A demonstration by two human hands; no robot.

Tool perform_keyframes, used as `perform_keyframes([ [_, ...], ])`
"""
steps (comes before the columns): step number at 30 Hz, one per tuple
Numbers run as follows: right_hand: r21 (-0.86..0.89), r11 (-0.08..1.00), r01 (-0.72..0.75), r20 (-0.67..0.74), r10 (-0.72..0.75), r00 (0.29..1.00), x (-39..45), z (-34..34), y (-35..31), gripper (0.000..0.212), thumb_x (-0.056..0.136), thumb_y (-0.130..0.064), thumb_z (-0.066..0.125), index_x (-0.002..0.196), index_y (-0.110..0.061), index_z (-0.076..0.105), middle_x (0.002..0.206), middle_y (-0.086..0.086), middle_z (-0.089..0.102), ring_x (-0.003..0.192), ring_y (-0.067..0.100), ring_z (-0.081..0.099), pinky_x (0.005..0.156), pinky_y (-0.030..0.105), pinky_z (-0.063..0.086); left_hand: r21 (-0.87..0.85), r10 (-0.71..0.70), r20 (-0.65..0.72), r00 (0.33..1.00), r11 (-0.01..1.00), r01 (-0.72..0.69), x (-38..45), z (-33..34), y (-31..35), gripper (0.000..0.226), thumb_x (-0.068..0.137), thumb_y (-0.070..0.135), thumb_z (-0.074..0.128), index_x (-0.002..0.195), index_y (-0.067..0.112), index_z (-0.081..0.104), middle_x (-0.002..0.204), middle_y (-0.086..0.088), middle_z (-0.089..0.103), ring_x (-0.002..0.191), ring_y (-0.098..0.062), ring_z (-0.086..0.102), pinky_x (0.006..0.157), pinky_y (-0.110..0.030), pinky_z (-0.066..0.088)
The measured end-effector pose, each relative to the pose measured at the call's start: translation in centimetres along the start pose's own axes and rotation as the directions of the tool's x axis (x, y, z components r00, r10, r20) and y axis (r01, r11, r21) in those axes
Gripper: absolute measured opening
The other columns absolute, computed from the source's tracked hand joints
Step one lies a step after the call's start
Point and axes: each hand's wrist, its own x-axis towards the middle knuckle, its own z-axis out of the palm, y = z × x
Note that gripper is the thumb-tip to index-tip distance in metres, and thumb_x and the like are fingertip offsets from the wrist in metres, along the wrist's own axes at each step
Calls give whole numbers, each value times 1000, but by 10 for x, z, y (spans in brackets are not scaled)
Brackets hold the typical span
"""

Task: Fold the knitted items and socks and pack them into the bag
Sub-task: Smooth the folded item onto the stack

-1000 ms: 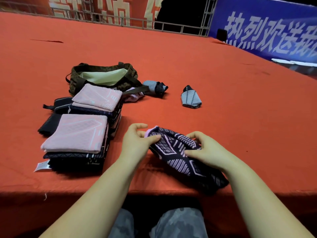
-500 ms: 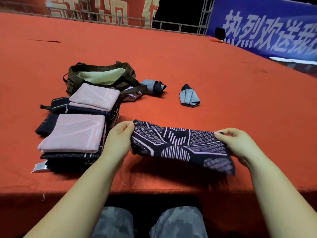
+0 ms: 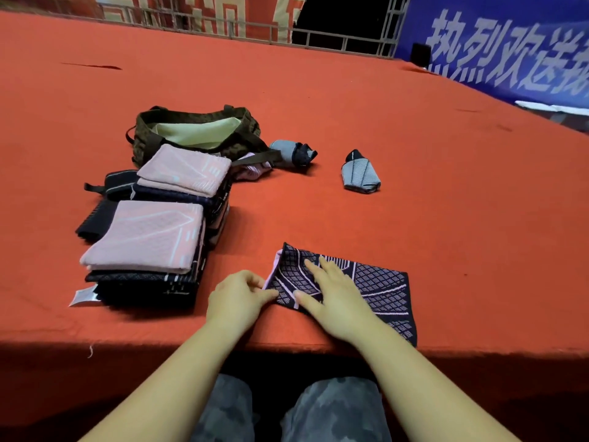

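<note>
Your right hand (image 3: 334, 301) lies flat on the dark patterned knitted cloth (image 3: 376, 288), fingers straight and spread, pressing it onto the red counter (image 3: 414, 186) near the front edge. Your left hand (image 3: 237, 298) pinches the cloth's left edge, fingers curled round the pink underside. Left of it sit two stacks of folded knits, the near stack (image 3: 143, 250) and the far stack (image 3: 185, 175), each with a pink piece on top. Behind the far stack stands the camouflage bag (image 3: 194, 129), mouth open, pale lining showing. Just right of the bag lies a grey rolled sock (image 3: 291, 153); another grey folded sock (image 3: 360, 173) lies apart, further right.
</note>
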Motion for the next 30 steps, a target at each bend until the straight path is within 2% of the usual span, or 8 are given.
perform_keyframes([
  [4, -134, 991, 4, 34, 0, 999, -2, 16, 7, 78, 85, -71, 16, 151, -31, 3, 160, -2, -5, 145, 11, -11, 119, 36, -6, -296, 171, 7, 985, 942, -161, -4, -7, -2, 15, 84, 14, 67, 85, 28, 72, 88, 10, 73, 90, -11, 67, 90, -31, 49],
  [7, -100, 994, 33, 61, -27, 998, -4, 12, 9, 73, 89, -67, 19, 151, -30, 7, 160, -4, -2, 145, 9, -9, 118, 34, -6, -147, 296, 64, 953, 947, -284, -6, -13, -5, 25, 89, 11, 58, 98, 30, 72, 101, 11, 72, 102, -10, 63, 97, -32, 44],
  [10, 47, 999, 23, -32, -22, 999, -1, 5, 6, 55, 96, -56, 30, 141, -26, 41, 154, -1, 27, 144, 14, 16, 118, 37, 10, 243, 161, 104, 981, 953, -182, -3, -19, -4, 28, 91, 18, 50, 108, 33, 65, 114, 4, 68, 114, -19, 57, 100, -32, 39],
  [15, 139, 990, -33, -340, 80, 937, 32, -8, -5, 26, 95, -37, 48, 110, -21, 62, 115, -4, 60, 112, 18, 51, 100, 35, 35, 91, -70, 99, 993, 994, 61, 26, -9, 30, 47, 90, 56, 39, 115, 22, 60, 125, -7, 60, 118, -29, 53, 101, -38, 39],
  [18, 36, 986, -165, -227, 169, 959, 57, -10, -5, 40, 95, -45, 42, 125, -22, 56, 129, 0, 56, 124, 21, 46, 109, 38, 28, 199, -168, 216, 962, 972, 125, 51, 2, 47, 80, 79, 77, 38, 123, 12, 58, 130, -13, 57, 121, -32, 51, 103, -40, 38],
  [21, -16, 968, -249, -114, 246, 963, 67, -10, -5, 36, 92, -49, 47, 116, -24, 59, 124, 2, 55, 122, 23, 45, 109, 39, 27, 364, -133, 237, 962, 931, 39, 63, 6, 53, 63, 79, 63, 56, 120, 15, 57, 128, -10, 57, 121, -30, 50, 99, -35, 40],
  [24, 102, 981, -168, -205, 186, 961, 61, -12, -4, 19, 92, -40, 53, 102, -24, 53, 105, -5, 56, 111, 19, 47, 106, 35, 28, 104, -16, 300, 954, 994, -16, 68, 5, 44, 29, 81, 38, 67, 95, 19, 50, 101, -2, 63, 97, -19, 59, 84, -31, 44],
  [30, 290, 956, -38, -355, 144, 924, 48, -8, -11, 14, 93, -30, 55, 102, -22, 60, 97, -11, 60, 99, 12, 46, 108, 37, 25, -321, 133, 173, 976, 944, -72, 62, 13, 34, 30, 82, 41, 68, 101, 19, 62, 89, 7, 63, 80, -4, 58, 71, -17, 44],
])
